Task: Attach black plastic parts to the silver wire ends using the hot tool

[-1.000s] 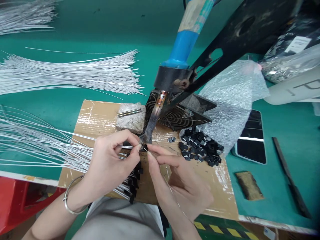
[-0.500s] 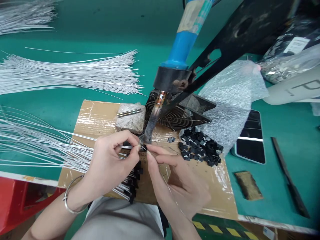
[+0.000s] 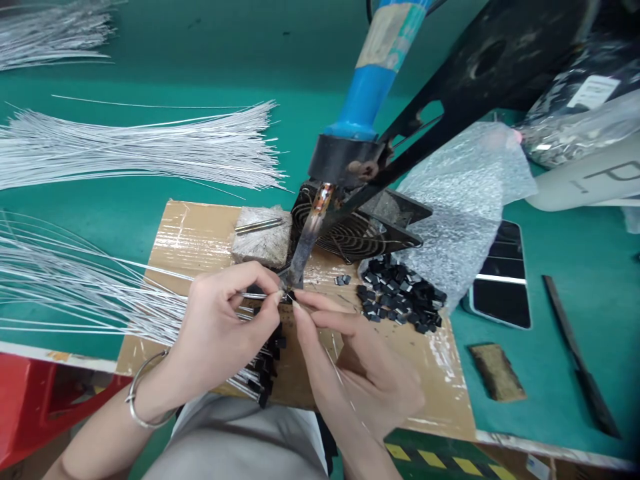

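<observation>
My left hand (image 3: 235, 320) pinches a thin white wire close to the tip of a soldering iron (image 3: 305, 250) that hangs down from a black bracket. Opposite it, my right hand (image 3: 350, 360) closes its fingertips on a small black piece (image 3: 290, 295), and solder wire runs across the palm. The iron's tip is right above the fingertips, where contact is too small to make out. Below my left hand lie several wires with black ends (image 3: 263, 377). A pile of small black connectors (image 3: 400, 293) sits to the right on the cardboard (image 3: 195, 233).
Behind the iron is a black fan (image 3: 350, 233), beside a block with metal rods (image 3: 263, 237). White wire bundles (image 3: 150, 150) lie at the left. Bubble wrap (image 3: 450, 193), a phone (image 3: 501, 273), a brown pad (image 3: 497, 371) and a dark tool (image 3: 580, 357) are at the right.
The soldering iron looks shifted very slightly right. Both hands keep nearly the same position and grip.
</observation>
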The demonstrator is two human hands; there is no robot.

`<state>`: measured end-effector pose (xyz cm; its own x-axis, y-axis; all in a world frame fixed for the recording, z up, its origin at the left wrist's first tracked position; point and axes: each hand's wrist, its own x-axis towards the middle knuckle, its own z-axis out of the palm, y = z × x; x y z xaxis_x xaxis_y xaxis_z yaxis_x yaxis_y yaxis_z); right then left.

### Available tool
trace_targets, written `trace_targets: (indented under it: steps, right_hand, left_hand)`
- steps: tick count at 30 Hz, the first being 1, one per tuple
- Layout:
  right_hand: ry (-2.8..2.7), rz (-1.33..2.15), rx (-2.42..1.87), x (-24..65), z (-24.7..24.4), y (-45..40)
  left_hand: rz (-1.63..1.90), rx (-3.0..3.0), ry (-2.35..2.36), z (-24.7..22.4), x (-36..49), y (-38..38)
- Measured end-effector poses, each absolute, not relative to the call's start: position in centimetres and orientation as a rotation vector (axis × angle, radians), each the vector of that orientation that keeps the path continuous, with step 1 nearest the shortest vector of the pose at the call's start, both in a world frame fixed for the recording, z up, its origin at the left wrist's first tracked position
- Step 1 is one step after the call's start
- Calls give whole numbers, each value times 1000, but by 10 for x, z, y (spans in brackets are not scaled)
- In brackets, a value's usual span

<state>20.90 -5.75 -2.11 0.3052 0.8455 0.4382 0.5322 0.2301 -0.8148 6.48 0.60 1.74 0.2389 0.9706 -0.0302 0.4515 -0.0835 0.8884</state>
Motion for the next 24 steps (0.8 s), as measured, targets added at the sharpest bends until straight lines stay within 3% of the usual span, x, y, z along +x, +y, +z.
trace_targets:
  steps: [17, 24]
  right_hand:
    - [-1274, 508, -1419, 204, -29, -63]
    - [-675, 583, -1385, 253, -33, -67]
  left_hand:
    - [718, 1634, 1361, 12, 63, 5]
    - [711, 1602, 1378, 4, 52, -1]
